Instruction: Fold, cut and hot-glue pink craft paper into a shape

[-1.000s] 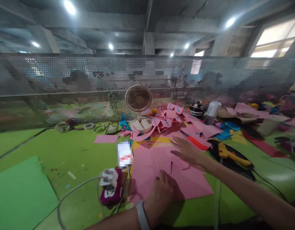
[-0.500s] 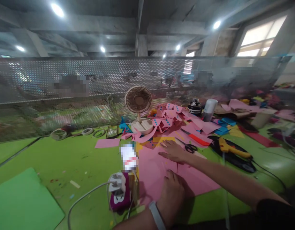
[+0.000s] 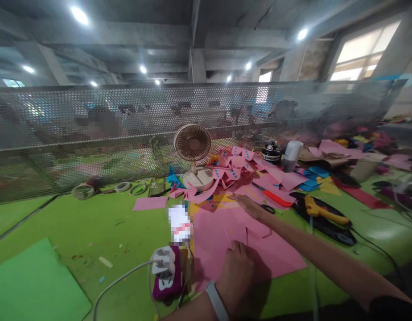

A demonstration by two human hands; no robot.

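A pink sheet of paper [image 3: 212, 232] with cut edges in its middle lies flat in front of me. My left hand [image 3: 237, 267], with a pale band on the wrist, rests on it with curled fingers. What is under those fingertips is hidden. Beyond the sheet, my right hand [image 3: 249, 207] is stretched out over the paper pile, fingers straight and pointing left. Close beside it shows a black handle of the scissors [image 3: 268, 208]; the rest of the scissors is hidden behind the hand and forearm. A scrap of yellow paper [image 3: 222, 197] lies near the right fingertips.
A fan [image 3: 193, 145] stands against the perforated screen [image 3: 125, 129], beside heaped pink cut-outs [image 3: 231, 171]. On the right lies a yellow glue gun [image 3: 323, 211] with a cord. At left are a phone [image 3: 179, 220], a purple power strip [image 3: 167, 283] with cables, and green sheets [image 3: 35, 281].
My right hand has turned and moved slightly right, over the scissors, leaving the pink sheet. A cut flap now shows there. My left hand stays nearly in place.
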